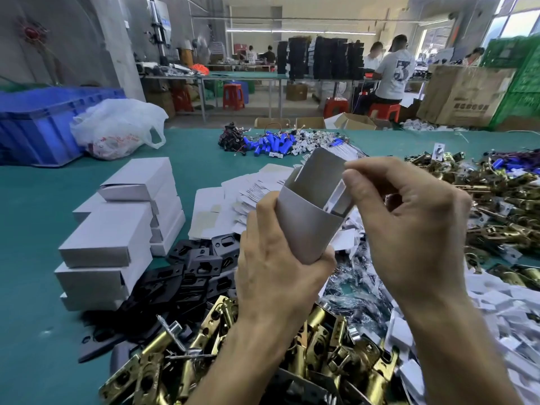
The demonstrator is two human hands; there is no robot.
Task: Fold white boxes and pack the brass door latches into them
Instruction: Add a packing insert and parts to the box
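Green cloth covers the long table of a busy workshop, where other workers sit at the far tables. Above the near middle of the table, a half-formed white box is held in the air, tilted with its open end up and to the right. The left hand grips its lower end, fingers curled round it. The right hand pinches a flap at the upper right edge between thumb and forefinger.

The step in hand seems to be squaring up the sleeve and turning in an end flap. To do it well, the left hand should hold firm without crushing the walls while the flap bends along its crease.

The box is thin matt white card, bowed rather than square, with a slit in one panel. Brass door latches lie heaped just below the hands. Folded boxes are stacked to the left.
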